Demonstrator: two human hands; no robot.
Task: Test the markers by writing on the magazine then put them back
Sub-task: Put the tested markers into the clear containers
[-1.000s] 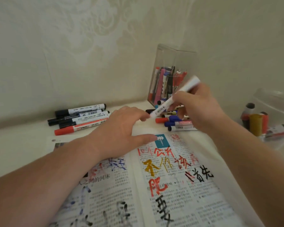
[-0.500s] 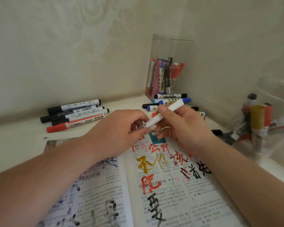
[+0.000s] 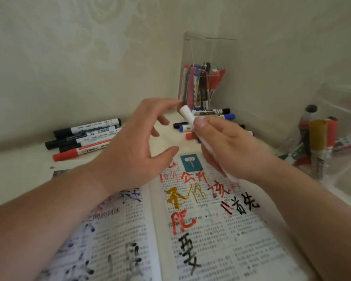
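Head view: white marker [image 3: 187, 116] diagonal, upper-left.

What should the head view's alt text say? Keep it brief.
The right hand grips a white marker above an open magazine covered in red, gold and black writing, the left hand open beside it. Loose markers and a clear holder of markers sit behind.

Right hand [image 3: 231, 147] grips a white marker [image 3: 187, 114] above the magazine [image 3: 211, 230]. Left hand [image 3: 134, 142], fingers spread, holds nothing, hovering over the magazine's top edge.
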